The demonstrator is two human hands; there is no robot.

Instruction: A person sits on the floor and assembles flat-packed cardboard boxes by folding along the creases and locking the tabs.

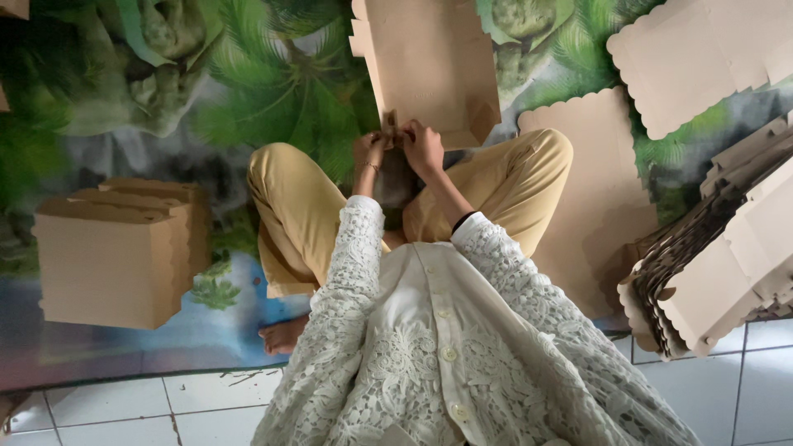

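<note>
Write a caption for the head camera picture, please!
Both hands fold a flat cardboard box beside finished boxes.

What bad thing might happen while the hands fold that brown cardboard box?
1. Both hands, left hand and right hand, pinch one corner of the half-folded cardboard box; the small tab there might tear or crease wrongly.
2. The rest of the box sticks out unsupported, so it may flop or bend.
3. The stack of flat cardboard sheets leans sideways near the knee and might slide over if bumped.
</note>
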